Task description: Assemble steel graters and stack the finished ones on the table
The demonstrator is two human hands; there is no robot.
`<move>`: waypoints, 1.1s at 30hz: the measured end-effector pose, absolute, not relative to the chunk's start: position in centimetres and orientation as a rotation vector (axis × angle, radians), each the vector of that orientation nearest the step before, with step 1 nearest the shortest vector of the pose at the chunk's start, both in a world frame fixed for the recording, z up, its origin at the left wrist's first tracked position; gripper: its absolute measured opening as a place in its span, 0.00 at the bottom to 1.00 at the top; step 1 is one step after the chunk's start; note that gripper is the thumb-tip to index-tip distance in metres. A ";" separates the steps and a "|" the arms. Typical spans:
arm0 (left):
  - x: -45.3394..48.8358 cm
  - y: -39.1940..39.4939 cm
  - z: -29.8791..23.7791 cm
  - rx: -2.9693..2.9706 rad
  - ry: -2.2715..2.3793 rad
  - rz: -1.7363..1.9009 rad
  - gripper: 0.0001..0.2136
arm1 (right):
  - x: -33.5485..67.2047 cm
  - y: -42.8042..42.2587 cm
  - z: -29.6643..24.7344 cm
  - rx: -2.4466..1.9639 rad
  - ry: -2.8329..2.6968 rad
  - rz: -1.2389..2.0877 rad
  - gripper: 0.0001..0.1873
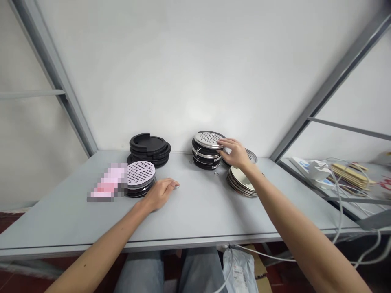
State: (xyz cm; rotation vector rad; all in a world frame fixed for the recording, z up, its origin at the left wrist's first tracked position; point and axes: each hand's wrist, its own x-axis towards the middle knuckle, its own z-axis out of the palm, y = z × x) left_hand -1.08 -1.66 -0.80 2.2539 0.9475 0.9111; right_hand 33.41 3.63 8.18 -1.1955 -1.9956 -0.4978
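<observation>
My right hand point(236, 153) reaches to a stack of black round holders and silver discs at the back. Its fingers and thumb close on the right edge of the top perforated metal disc point(209, 140). My left hand point(159, 194) rests on the table with fingers curled, and a small pale bit shows at its fingertips, too small to name. Beside it stands a stack topped by a perforated disc point(141, 172). Below my right wrist lies a pile of plain round metal plates point(241, 181). Another perforated disc point(251, 156) is partly hidden behind my right hand.
Black round holders point(149, 147) with raised, notched rims are piled at the back left. A blurred pink item point(106, 183) lies at the left. A small ring point(216, 173) sits on the grey table point(195, 215). White cables point(339, 203) and a power strip point(319, 170) are at right.
</observation>
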 end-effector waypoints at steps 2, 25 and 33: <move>-1.1 -1.6 -0.9 2.246 0.945 0.912 0.22 | 33.3 3.5 8.4 -1.213 -2.023 -0.473 0.18; -0.7 -1.5 -0.4 2.454 0.976 0.954 0.12 | 31.7 3.6 7.8 -1.244 -1.969 -0.475 0.19; -0.7 -1.5 -0.6 2.479 0.985 0.938 0.11 | 30.9 3.2 7.4 -1.288 -2.015 -0.577 0.27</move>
